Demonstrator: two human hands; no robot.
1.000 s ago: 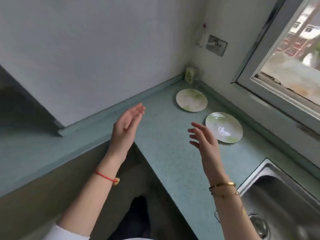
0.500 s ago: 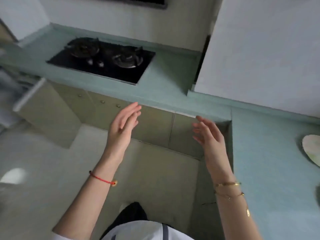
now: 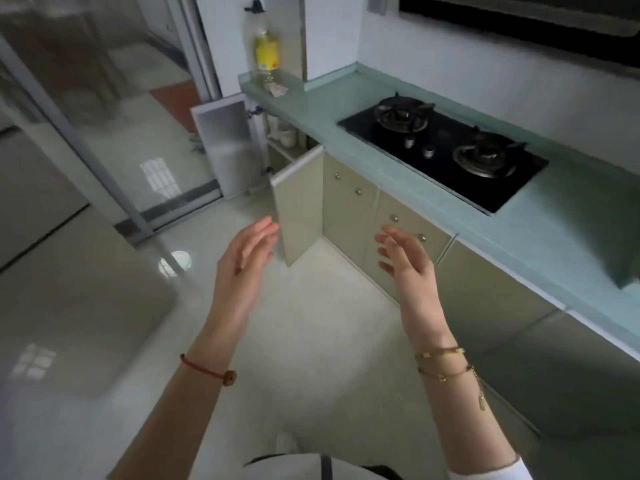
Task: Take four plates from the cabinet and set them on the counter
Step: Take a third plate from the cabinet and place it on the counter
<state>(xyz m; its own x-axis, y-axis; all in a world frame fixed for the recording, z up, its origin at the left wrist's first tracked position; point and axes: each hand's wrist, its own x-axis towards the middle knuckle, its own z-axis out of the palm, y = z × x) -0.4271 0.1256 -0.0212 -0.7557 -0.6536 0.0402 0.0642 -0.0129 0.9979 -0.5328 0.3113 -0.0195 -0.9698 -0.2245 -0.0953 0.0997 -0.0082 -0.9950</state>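
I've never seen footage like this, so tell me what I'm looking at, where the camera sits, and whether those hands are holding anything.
The camera is worn on a person's head, looking forward and down in a kitchen. The left hand and right hand are bare, open and hold nothing. Ahead is a green counter with a black gas stove and a yellow-labelled bottle. Beneath it, a cabinet stands with both doors open, pale dishes dimly visible inside. No plates show on the counter here.

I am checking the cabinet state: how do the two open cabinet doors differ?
The far door shows its pale grey inner face with a light frame; the near door shows a beige face. The far door swings away toward the floor, while the near door stands edge-on beside the left hand. Both stand open below the counter.
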